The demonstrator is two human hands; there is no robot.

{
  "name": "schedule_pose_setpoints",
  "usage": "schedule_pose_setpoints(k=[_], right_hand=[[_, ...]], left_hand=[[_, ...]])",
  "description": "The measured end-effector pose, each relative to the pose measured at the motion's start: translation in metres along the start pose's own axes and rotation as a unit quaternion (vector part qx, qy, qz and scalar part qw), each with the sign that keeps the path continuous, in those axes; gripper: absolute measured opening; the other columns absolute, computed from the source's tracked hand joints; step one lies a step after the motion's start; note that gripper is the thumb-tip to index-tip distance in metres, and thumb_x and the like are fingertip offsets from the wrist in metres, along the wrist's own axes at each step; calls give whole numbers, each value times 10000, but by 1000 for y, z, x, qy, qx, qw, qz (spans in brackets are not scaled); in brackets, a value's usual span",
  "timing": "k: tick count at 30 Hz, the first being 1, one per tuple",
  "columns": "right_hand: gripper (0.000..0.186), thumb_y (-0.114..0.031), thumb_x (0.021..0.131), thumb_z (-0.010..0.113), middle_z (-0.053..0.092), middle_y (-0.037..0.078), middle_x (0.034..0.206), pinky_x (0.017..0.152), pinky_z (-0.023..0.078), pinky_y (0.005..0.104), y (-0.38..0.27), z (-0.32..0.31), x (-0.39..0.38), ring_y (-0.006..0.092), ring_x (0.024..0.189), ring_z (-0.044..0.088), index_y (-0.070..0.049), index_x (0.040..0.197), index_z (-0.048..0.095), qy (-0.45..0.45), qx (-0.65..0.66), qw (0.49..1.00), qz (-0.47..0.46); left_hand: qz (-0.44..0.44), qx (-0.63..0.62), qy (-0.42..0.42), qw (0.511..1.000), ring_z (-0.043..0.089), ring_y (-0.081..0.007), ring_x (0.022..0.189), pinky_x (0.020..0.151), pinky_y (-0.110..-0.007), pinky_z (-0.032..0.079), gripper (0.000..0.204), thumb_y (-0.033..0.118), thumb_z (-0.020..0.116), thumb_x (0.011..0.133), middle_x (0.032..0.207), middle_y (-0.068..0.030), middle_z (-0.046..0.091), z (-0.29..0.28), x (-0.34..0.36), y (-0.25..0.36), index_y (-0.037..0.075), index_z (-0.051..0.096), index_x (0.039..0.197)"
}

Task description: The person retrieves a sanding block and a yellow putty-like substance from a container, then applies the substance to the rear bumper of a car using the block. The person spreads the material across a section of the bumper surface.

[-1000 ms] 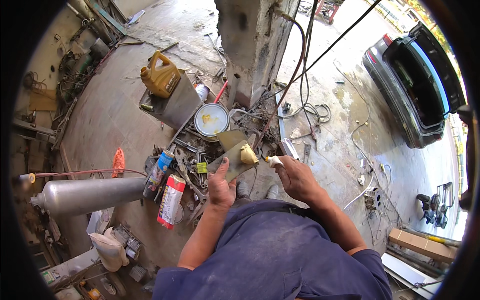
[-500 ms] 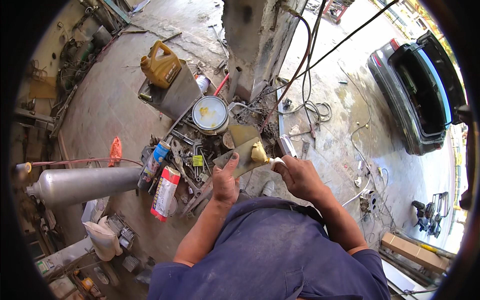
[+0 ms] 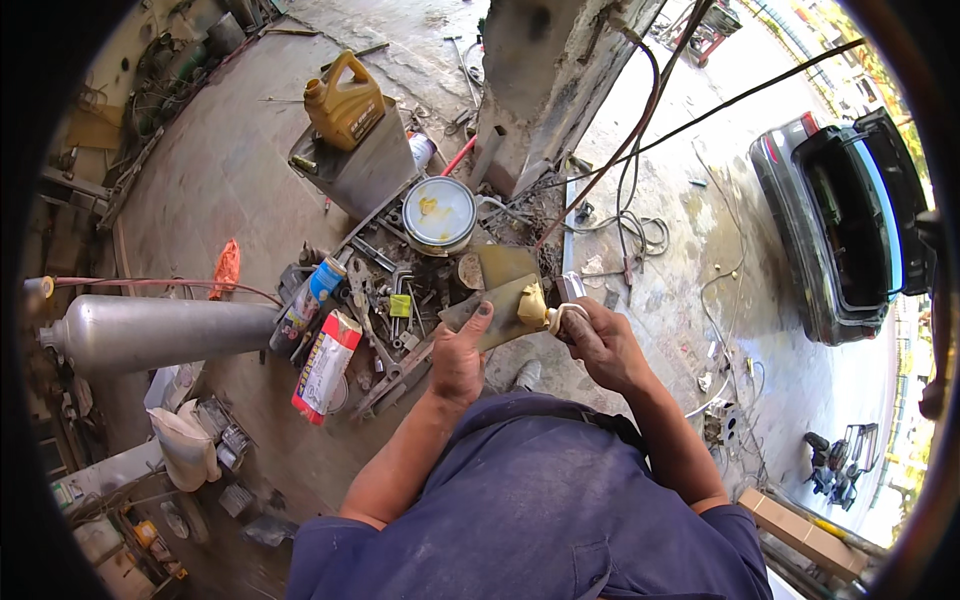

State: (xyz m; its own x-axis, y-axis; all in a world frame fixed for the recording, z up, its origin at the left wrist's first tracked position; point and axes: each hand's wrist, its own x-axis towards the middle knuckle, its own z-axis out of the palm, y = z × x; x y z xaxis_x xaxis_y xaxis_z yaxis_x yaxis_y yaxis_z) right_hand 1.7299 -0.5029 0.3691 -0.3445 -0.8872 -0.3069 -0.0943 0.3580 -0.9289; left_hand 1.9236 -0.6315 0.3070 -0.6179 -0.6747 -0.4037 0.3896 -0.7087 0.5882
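Note:
My left hand (image 3: 458, 362) grips a thin, flat greenish-grey plate (image 3: 494, 322) by its near left edge, with the thumb on top. Beige paste (image 3: 531, 308) lies in a lump at the plate's right end. Against that lump, my right hand (image 3: 610, 348) is closed around a small white object (image 3: 572, 313), whose kind I cannot make out; the fingers cover part of it. Just beyond the held plate is a second, olive-coloured flat piece (image 3: 506, 262). A round can with a paste-smeared pale lid (image 3: 439, 212) stands farther off.
To the left are a spray can (image 3: 325, 280), a red-and-white package (image 3: 328, 368), wrenches and a grey metal cylinder (image 3: 170, 333). A gold jug (image 3: 345, 108) sits on a metal box. A pillar (image 3: 550, 90) rises ahead, cables hang beside it, and a car with its tailgate up (image 3: 840, 220) stands right.
My right hand has shifted slightly at the plate's right end, and the white object now looks wider and looped. The left hand keeps its grip. The whole view has turned a little.

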Motion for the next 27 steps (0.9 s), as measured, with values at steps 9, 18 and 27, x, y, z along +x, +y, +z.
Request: schedule_pose_setpoints(k=[9, 18, 27], right_hand=[[384, -380, 1225, 539, 556, -42, 799, 620, 383, 271, 3, 10, 7, 69, 686, 471, -63, 1063, 680, -15, 39, 999, 25], [356, -347, 1221, 557, 546, -53, 805, 588, 343, 263, -1, 22, 8, 52, 648, 421, -53, 1083, 703, -17, 73, 997, 27], [324, -327, 1211, 581, 539, -59, 820, 571, 315, 255, -4, 27, 4, 39, 647, 406, -47, 1102, 704, -21, 83, 996, 22]], left_hand=[[24, 38, 13, 999, 767, -158, 1096, 997, -340, 602, 245, 171, 741, 1115, 1239, -61, 819, -17, 0, -7, 16, 794, 1298], [16, 38, 11, 999, 773, -186, 1116, 1003, -360, 622, 257, 164, 718, 1124, 1262, -88, 807, -21, -3, -2, -3, 774, 1311], [29, 34, 4, 999, 748, -118, 1073, 962, -302, 593, 254, 193, 722, 1133, 1227, -38, 815, -21, -10, 2, 3, 798, 1283]])
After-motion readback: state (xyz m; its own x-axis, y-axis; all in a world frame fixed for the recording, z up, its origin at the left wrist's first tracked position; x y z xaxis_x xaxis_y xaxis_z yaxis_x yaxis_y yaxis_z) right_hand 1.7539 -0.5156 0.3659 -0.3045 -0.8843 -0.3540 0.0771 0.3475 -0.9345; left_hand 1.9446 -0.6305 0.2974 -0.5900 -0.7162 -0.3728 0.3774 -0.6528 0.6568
